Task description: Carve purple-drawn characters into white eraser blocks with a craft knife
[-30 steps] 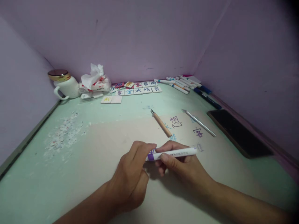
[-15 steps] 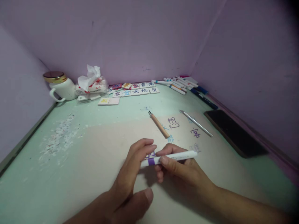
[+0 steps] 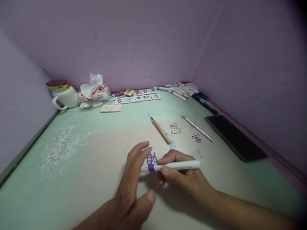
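Note:
A white marker pen with a purple band lies level between the thumb and fingers of my right hand. Its banded left end reaches behind the fingers of my left hand, which is held open, thumb spread away; whether that hand touches the pen is hidden. Just beyond the pen, a purple character is written on the pale sheet. Farther up the sheet are other purple and blue characters. A wooden-handled carving tool lies past my hands, and a silver craft knife rests to its right.
A black phone lies at the right. Several markers are at the back right. Character tiles line the back, beside a tissue pack and a lidded white mug. Paper-like shavings are scattered on the left.
The view has shifted slightly. More of the purple character now shows between my hands as my left fingers sit farther left. The marker stays in my right hand.

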### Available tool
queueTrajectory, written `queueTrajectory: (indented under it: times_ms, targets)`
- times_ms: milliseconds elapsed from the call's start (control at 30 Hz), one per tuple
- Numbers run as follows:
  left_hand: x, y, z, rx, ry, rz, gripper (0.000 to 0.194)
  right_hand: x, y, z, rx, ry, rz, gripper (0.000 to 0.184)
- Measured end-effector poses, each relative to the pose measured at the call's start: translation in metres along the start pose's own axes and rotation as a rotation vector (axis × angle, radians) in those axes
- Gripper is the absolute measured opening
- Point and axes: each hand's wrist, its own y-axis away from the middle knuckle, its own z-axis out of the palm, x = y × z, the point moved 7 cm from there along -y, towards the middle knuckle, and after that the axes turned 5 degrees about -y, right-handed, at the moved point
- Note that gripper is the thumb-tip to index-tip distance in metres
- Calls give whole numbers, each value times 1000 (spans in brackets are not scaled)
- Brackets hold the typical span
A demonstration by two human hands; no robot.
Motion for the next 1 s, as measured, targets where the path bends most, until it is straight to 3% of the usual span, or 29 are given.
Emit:
queueTrajectory:
  times_ms: [100, 167, 233, 300, 400, 500, 600, 700, 800, 900, 1000]
  targets:
    - [-4, -7, -12, 143, -174, -12, 48, -35, -12, -33, 194, 381, -258, 10]
    - [-6, -14, -9, 108, -327, -25, 38, -57, -25, -55, 289, 637, -405, 13]
    - [-7, -18, 0, 2, -459, -2, 32, -72, -44, -65, 242, 940, -518, 22]
    - [-5, -19, 9, -83, -547, 49, 34, -68, -69, -63, 12, 1364, -513, 42]
    - [2, -16, 23, -231, -627, 152, 43, -61, -104, -70, -194, 1557, -448, 62]
    - [4, -12, 32, -370, -654, 201, 43, -56, -129, -73, -331, 1655, -407, 61]
    - [8, -12, 29, -370, -605, 221, 33, -55, -137, -74, -360, 1721, -372, 59]
    - [16, -11, 24, -305, -506, 300, 20, -60, -127, -69, -223, 1760, -345, 53]
    - [23, -10, 14, -124, -463, 332, 16, -62, -105, -58, -21, 1743, -273, 32]
    - [16, -10, 4, 46, -594, 215, 30, -53, -88, -46, 45, 1741, -139, 39]
    - [0, -11, 6, 13, -740, 59, 50, -44, -84, -43, 69, 1757, -38, 42]
